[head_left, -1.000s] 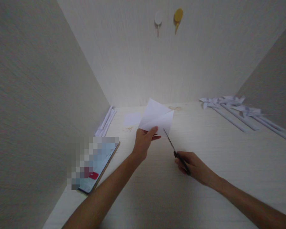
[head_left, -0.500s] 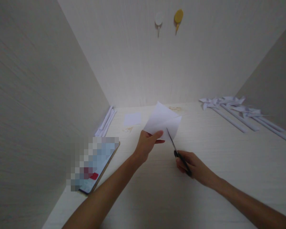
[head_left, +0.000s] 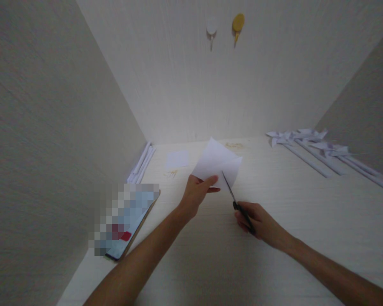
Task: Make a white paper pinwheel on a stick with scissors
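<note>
A white sheet of paper [head_left: 215, 159] is held up over the table by my left hand [head_left: 196, 191], its thumb on top and its fingers beneath. A slanting line, a cut or a fold, runs across the sheet toward its right corner. My right hand [head_left: 258, 223] is closed around the black handles of a pair of scissors [head_left: 244, 216]. The blades point up and left, their tip over the lower part of the paper. Whether the blades are apart or together I cannot tell.
A smaller white paper square [head_left: 177, 159] lies behind, near thin tan sticks [head_left: 171, 174]. Rolled white paper tubes [head_left: 142, 163] and a phone [head_left: 132, 225] rest at the left. Paper pinwheels on tubes [head_left: 306, 142] lie at the right. Two hooks, one a yellow hook [head_left: 238, 23], hang on the wall.
Almost nothing differs. Both hands, the paper and the scissors keep the same places, apart from a very slight shift of the view.
</note>
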Tool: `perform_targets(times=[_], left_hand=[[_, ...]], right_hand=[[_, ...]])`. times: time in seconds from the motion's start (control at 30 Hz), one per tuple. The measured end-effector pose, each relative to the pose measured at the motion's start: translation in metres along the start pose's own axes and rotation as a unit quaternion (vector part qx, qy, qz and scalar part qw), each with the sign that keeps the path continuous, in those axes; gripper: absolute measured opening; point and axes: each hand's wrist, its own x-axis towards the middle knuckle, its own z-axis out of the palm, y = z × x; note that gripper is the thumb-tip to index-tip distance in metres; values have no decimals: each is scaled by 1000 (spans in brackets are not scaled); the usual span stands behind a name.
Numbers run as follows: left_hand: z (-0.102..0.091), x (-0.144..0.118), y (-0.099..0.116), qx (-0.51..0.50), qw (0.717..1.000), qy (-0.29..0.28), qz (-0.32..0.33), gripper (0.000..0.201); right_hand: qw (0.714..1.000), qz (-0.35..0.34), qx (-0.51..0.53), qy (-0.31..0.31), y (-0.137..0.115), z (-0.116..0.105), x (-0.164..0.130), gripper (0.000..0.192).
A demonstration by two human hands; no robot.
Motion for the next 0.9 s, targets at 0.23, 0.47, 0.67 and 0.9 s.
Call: perform_targets(times=[0.23,0.47,0.67,0.9], left_hand=[[1,-2,-1,5,1000,-18,-10,24],[1,-1,-3,7,1000,-8,-11,25],[0,0,-2,4,1000,-11,-16,24],[-1,2,-6,5,999,-13,-30,26]], right_hand=[[1000,8,19,0,-2,0,-1,33],[1000,18,18,2,2,1,0,35],[1000,16,23,6,3,0,0,38],[999,33,24,3,1,0,1,40]])
